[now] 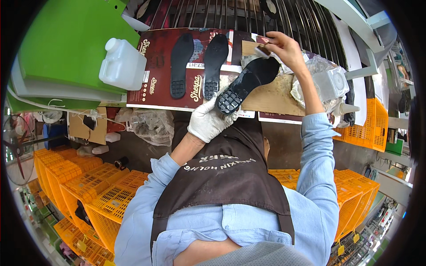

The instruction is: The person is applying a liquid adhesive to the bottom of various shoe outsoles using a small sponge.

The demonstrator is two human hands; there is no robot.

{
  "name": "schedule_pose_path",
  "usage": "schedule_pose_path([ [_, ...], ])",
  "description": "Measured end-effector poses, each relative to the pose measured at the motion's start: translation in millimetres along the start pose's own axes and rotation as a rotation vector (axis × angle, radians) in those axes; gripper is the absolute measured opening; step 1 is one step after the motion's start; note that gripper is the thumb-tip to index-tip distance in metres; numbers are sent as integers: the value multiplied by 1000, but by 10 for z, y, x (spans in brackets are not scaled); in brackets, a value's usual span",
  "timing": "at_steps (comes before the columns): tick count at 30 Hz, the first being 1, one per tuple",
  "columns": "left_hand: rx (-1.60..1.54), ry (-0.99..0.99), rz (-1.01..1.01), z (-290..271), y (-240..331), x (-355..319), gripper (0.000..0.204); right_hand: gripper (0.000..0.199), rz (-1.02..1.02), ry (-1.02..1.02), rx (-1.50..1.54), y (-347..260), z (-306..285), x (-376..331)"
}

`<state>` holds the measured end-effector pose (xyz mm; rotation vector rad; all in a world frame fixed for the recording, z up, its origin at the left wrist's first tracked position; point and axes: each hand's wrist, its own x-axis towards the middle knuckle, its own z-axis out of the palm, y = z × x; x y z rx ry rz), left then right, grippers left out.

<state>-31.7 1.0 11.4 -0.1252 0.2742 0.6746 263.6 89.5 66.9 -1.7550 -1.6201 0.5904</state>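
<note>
My left hand (207, 120), in a white glove, grips the heel end of a black shoe sole (246, 82) and holds it tilted up over the bench, tread side showing wet and glossy. Bare, my right hand (284, 48) pinches a small brush (262, 51) whose bristles touch the toe end of that sole. Two more black soles (182, 64) (214, 62) lie side by side on a dark red cardboard sheet (155, 84) just left of the held one.
A white plastic jug (123, 65) stands at the sheet's left corner beside a green machine cover (66, 44). Crumpled clear plastic bags (326, 80) lie right. Stacked orange crates (88, 186) sit low on both sides. A metal rack (235, 13) runs behind.
</note>
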Motion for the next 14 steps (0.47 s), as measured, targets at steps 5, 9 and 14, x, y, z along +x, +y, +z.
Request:
schedule_pose_path([
  [5,-2,42,35,36,7,20,36,35,-326,-411,263,-146,147,-211],
  [9,11,9,7,13,38,17,35,35,-83,-136,117,-234,198,-59],
  [14,-21,-28,-2,-73,50,31,36,37,-196,-575,240,-600,189,-248],
])
